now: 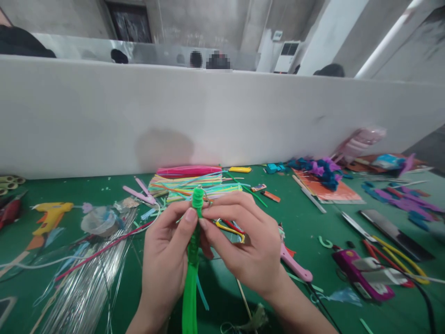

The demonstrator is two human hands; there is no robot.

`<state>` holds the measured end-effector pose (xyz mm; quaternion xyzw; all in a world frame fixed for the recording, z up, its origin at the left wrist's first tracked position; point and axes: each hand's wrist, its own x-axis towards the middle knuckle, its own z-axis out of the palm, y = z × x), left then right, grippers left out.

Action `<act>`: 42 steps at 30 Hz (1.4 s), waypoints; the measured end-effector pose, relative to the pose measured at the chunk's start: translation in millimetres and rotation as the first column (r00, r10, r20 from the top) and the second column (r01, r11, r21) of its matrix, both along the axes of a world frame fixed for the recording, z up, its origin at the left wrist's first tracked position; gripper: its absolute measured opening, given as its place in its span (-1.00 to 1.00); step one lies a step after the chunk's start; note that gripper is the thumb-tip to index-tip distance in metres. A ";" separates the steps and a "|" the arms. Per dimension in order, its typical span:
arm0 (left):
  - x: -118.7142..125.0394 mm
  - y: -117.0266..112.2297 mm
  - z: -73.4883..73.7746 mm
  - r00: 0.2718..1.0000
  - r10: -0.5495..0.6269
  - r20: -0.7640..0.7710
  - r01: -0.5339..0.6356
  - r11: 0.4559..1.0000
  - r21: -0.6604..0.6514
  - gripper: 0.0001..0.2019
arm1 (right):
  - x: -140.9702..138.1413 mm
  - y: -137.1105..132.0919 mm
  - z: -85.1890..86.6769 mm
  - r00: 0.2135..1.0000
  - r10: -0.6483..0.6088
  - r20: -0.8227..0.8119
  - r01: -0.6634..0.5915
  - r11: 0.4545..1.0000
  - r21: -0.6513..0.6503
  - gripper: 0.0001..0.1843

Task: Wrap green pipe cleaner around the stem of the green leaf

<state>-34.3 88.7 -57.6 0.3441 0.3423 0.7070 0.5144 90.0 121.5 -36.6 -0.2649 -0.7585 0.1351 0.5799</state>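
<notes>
A bright green bundle of pipe cleaners (190, 297) stands between my hands, its coiled, ridged tip (198, 198) pointing up and its lower end running out of the picture at the bottom. My left hand (170, 253) is closed around it, thumb pressed against the front just below the tip. From the other side my right hand (248, 239) pinches at the same spot with thumb and forefinger. A thin wire-like loop shows by the right fingertips; what it belongs to is hard to make out.
Behind my hands lie multicoloured pipe cleaners (186, 183). At left are a yellow glue gun (52, 215) and a fan of silvery wires (92, 278). At right are pink-handled scissors (295, 263), a purple power strip (363, 276) and a black phone-like slab (396, 234). A white partition (222, 111) closes the back.
</notes>
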 end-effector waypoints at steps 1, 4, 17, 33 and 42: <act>0.5 0.3 0.1 1.000 -0.004 0.004 0.004 1.000 0.001 -0.91 | 0.5 -0.2 1.3 1.000 0.005 0.006 -0.004 1.000 -0.016 -0.87; 1.5 0.1 1.0 1.000 -0.005 0.018 0.005 1.000 0.005 -0.88 | 2.0 0.1 4.1 0.999 0.034 0.006 -0.034 0.998 -0.062 -0.85; -1.8 -1.8 -0.9 1.000 0.004 -0.011 -0.004 1.000 0.002 -0.89 | -2.8 0.9 0.8 0.998 0.027 -0.049 -0.031 0.996 -0.086 -0.82; -0.1 -2.2 0.8 0.998 0.026 -0.058 -0.027 0.999 -0.018 -0.90 | 1.3 7.9 -3.0 0.973 0.162 -0.164 -0.192 0.963 -0.190 -0.82; -0.1 -4.2 -0.3 0.993 0.051 -0.108 -0.052 0.999 -0.009 -0.89 | 2.1 6.7 -1.8 0.975 0.151 -0.162 -0.185 0.958 -0.220 -0.80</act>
